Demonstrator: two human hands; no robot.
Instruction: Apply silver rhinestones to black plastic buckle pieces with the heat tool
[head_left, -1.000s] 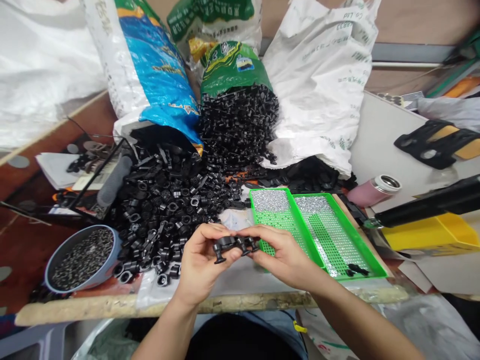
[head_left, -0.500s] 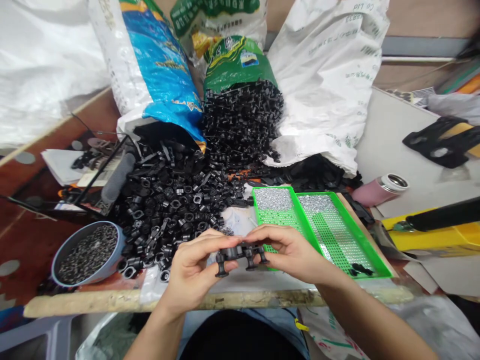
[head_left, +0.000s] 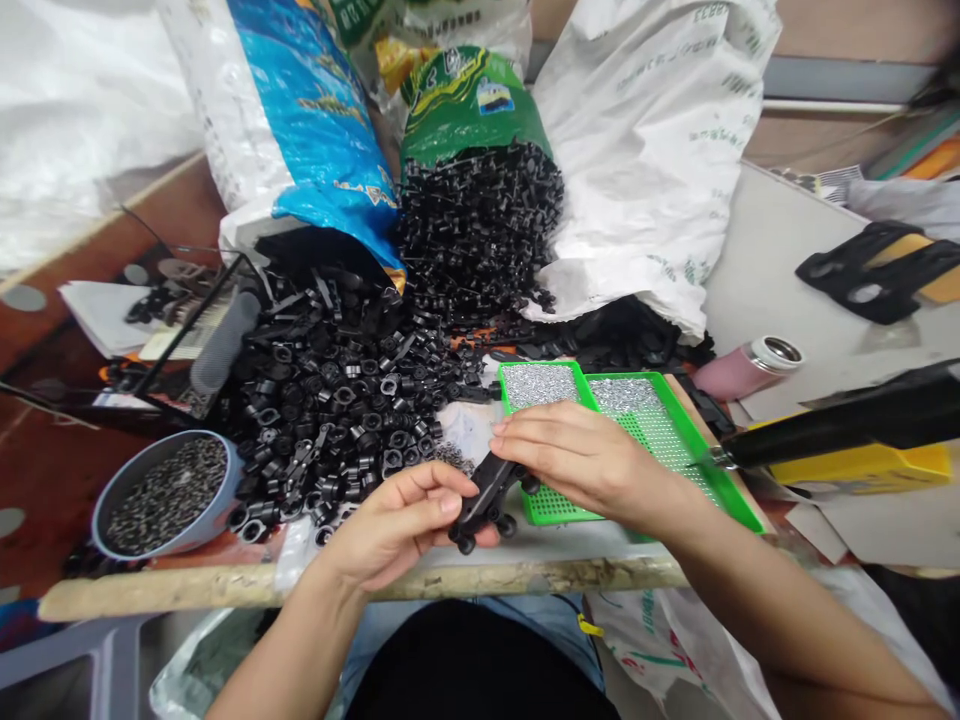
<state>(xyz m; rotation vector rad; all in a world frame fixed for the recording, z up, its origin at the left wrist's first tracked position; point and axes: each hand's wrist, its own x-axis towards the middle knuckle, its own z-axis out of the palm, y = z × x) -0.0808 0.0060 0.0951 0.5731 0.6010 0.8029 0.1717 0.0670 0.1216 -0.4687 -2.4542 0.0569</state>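
A long black plastic part with small round knobs (head_left: 487, 492) is held between both hands above the table's front edge, tilted with its upper end to the right. My left hand (head_left: 401, 525) pinches its lower left end between thumb and fingers. Curled over the upper right end is my right hand (head_left: 574, 455), whose fingertips touch the part. Just behind the hands lie a small pile of tiny pieces (head_left: 454, 457) and a heap of black plastic parts (head_left: 345, 400). My right hand and forearm partly cover the green trays (head_left: 559, 510), which hold small silvery pieces.
At the left stands a blue bowl (head_left: 229, 490) of tiny dark pieces. Behind the heap, a blue-and-white sack (head_left: 315, 110), a green sack (head_left: 476, 110) and a white sack (head_left: 652, 150) lean back. A black-handled tool (head_left: 840, 425), a yellow holder (head_left: 892, 468) and a pink flask (head_left: 739, 372) are rightward.
The black part has been turned from level to slanted, showing its long flat side. My right hand now covers its upper end from above. The black-handled tool has shifted left, over the right tray's edge.
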